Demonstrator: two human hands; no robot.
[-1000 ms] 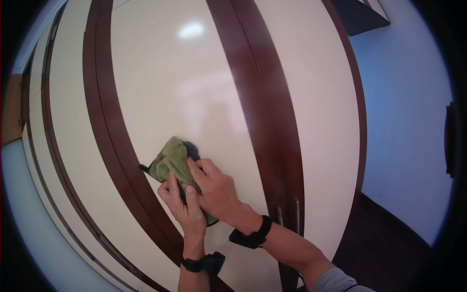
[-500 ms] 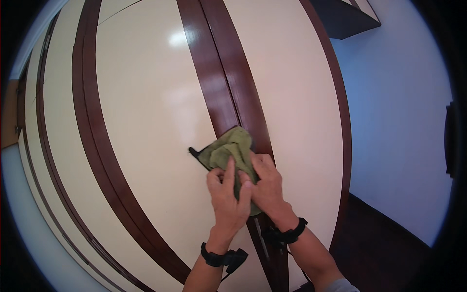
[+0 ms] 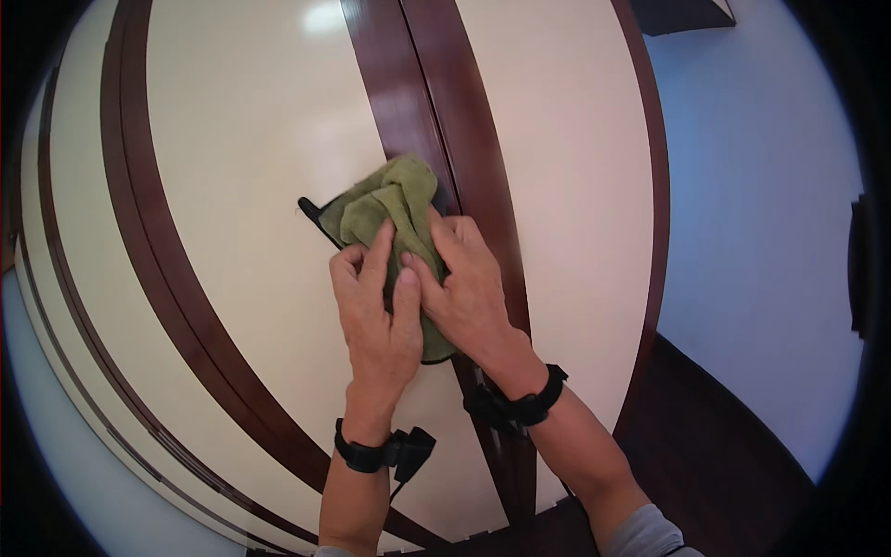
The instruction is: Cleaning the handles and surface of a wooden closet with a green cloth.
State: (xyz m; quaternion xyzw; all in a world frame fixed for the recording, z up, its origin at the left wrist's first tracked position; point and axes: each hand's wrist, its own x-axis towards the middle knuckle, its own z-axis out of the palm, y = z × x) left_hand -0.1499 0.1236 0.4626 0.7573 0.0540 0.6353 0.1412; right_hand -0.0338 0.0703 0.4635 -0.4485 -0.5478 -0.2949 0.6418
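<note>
A crumpled green cloth [image 3: 397,200] with a dark edging is bunched between my hands, in front of the dark wood strip [image 3: 408,102] where two cream cabinet doors meet. My left hand [image 3: 376,311] pinches its lower left folds between thumb and fingers. From the right, my right hand [image 3: 469,292] grips the cloth's lower part, its thumb close to the left thumb. A black-edged corner sticks out to the upper left. Whether the cloth touches the door surface I cannot tell.
Cream door panels [image 3: 251,186] with dark brown frames curve across the view. Black bands with small devices [image 3: 408,450] circle both wrists. On the right are a bluish-white wall [image 3: 752,204] and a dark floor [image 3: 705,446]. A dark overhanging box [image 3: 682,14] juts out at the top right.
My hands and the cloth have moved up and to the left in the view and look larger. The view has shifted, showing more floor. Both hands keep their hold on the cloth.
</note>
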